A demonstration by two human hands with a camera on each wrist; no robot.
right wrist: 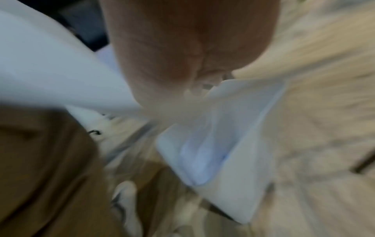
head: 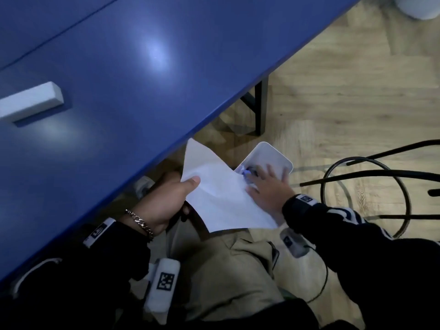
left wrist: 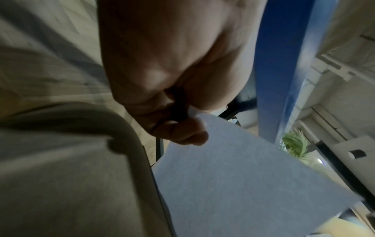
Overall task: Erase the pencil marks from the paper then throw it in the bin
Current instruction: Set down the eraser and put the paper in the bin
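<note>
The white paper (head: 219, 194) hangs below the blue table's edge, over my lap. My left hand (head: 166, 203) pinches its left side, thumb on top; the left wrist view shows the fingers curled under the paper (left wrist: 233, 176). My right hand (head: 269, 186) lies with fingers spread at the sheet's right corner, over the open white bin (head: 269, 153) on the floor. Whether the palm touches the bin's rim I cannot tell. In the blurred right wrist view the bin (right wrist: 223, 144) sits just beyond the hand, with the paper (right wrist: 50, 72) to the left. A white eraser (head: 31, 101) lies on the table.
The blue table (head: 142, 67) fills the upper left; its black leg (head: 259, 108) stands behind the bin. A black wire chair frame (head: 371, 177) is close on the right. A white round object (head: 416, 5) stands on the wooden floor far right.
</note>
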